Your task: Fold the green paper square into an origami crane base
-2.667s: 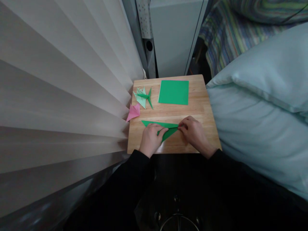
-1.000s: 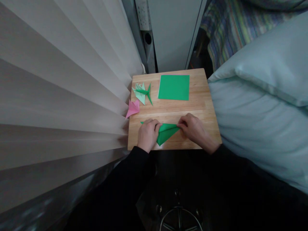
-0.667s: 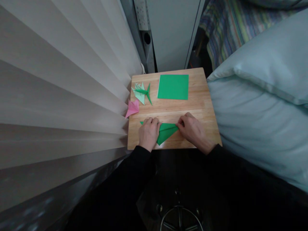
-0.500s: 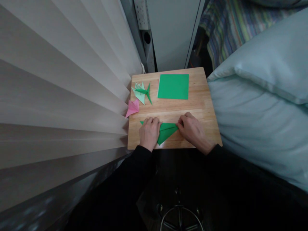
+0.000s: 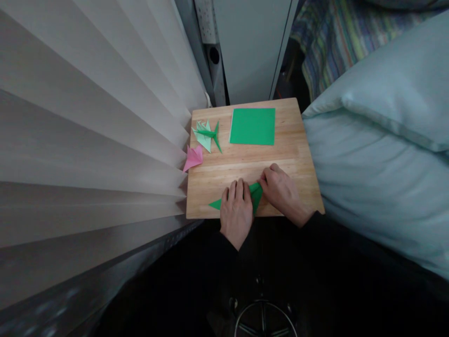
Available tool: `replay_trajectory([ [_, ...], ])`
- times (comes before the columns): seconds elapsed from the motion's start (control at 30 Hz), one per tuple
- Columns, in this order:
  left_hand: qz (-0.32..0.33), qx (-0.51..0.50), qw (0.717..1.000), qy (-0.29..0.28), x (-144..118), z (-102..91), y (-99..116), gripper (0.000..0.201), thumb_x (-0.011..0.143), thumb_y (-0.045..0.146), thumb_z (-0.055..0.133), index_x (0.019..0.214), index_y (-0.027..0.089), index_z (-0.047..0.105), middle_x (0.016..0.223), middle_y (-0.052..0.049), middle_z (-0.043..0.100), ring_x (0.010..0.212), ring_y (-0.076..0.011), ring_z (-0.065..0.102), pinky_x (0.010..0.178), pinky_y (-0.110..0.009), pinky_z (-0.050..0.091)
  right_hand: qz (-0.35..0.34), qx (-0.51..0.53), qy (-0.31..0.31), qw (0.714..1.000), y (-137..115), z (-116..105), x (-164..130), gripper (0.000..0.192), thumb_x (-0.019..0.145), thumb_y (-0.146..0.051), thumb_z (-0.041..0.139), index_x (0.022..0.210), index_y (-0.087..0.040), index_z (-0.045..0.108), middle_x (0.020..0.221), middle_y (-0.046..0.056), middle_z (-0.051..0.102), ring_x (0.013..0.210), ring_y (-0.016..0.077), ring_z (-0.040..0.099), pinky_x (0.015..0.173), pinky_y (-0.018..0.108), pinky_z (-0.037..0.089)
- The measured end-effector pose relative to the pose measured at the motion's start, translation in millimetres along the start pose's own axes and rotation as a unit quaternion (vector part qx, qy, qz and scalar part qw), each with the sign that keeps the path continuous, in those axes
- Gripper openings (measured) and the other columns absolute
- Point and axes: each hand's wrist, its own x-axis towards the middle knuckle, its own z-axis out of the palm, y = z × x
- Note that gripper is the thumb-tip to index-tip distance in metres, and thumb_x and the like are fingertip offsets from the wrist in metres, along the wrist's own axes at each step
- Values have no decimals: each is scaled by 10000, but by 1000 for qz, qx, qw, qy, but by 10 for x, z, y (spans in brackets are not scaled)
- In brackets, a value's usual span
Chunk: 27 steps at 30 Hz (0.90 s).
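Note:
A folded sheet of green origami paper point(image 5: 257, 193) lies at the front edge of the wooden table. My left hand point(image 5: 237, 206) rests flat across its middle, fingers stretched out and pointing away from me, so much of the paper is hidden. One green point sticks out left of that hand. At the paper's right corner, my right hand point(image 5: 280, 192) pinches it between thumb and fingers. Behind my hands lies a stack of green paper point(image 5: 252, 126). Folded green paper pieces point(image 5: 206, 134) and a pink folded piece point(image 5: 193, 158) sit at the table's left side.
The small wooden table point(image 5: 245, 164) meets a pleated pale curtain point(image 5: 105, 140) on its left. Pale green bedding point(image 5: 379, 154) borders it on the right. A grey cabinet point(image 5: 250, 47) stands behind. Below is the round metal base point(image 5: 263, 318) of a chair or stool.
My left hand has moved right and nearer to me, its curled fingers now flattened over the paper. The paper has turned, its left point lower. My right hand has stayed at its corner.

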Motion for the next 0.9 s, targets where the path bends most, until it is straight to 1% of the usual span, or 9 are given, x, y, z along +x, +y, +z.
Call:
replay_trajectory([
  [0.17,6,21,1000,11,75,82,-152,482,1055,130,362,1506,140,532,1594,-134,522,1473,-353,441,1198,-600,377,2,45,-20,999,57,-30,50,131,1001,-199,599,953,-127,697,1029,131,721,887,227,677,724,314,447],
  [0.23,5,26,999,33,126,93,-239,456,1057,167,404,1481,201,569,1564,-128,548,1441,-369,463,1127,-600,438,-6,71,-27,997,84,-19,70,70,963,-203,663,943,-142,692,998,109,731,888,219,675,726,302,443],
  [0.33,-10,21,999,40,165,109,-311,422,1051,196,447,1429,276,617,1387,-144,649,1209,-339,605,908,-512,550,-16,81,-34,996,81,-1,65,40,938,-202,676,936,-166,694,975,91,742,881,213,676,722,296,434],
  [0.4,-12,0,999,41,168,139,-317,431,1042,175,449,1434,251,612,1325,-160,665,1149,-325,619,886,-497,561,-16,72,-38,997,49,5,39,83,947,-187,626,918,-174,702,966,94,748,870,213,680,714,298,425],
  [0.5,-7,-64,996,68,173,217,-313,450,1023,153,458,1456,125,576,1423,-216,604,1333,-360,535,1056,-556,520,-7,70,-58,996,-17,6,-4,139,945,-197,598,902,-175,728,951,102,770,846,220,690,689,304,408],
  [0.6,-10,-135,986,96,211,299,-368,447,1041,241,472,1435,53,568,1508,-253,537,1493,-394,408,1177,-604,441,-5,96,-90,991,-57,2,-26,155,939,-240,626,898,-183,764,896,92,790,811,223,691,658,303,384],
  [0.67,19,-168,981,94,252,338,-445,455,1054,277,468,1430,40,566,1535,-258,521,1533,-398,372,1205,-610,419,-25,123,-117,985,-42,-11,-17,146,927,-235,646,893,-189,780,854,77,791,776,207,681,647,294,378],
  [0.77,116,-217,967,70,303,368,-549,424,1062,278,464,1427,96,579,1545,-223,540,1532,-352,411,1220,-606,417,-55,148,-158,975,64,-59,37,148,907,-206,660,835,-180,787,785,63,773,711,179,654,640,281,385],
  [0.9,207,-256,943,48,299,367,-539,364,1064,261,460,1374,167,628,1503,-170,599,1509,-312,462,1205,-602,449,-15,110,-114,987,248,-141,129,177,919,-224,643,860,-169,800,824,90,781,762,209,673,650,297,392],
])
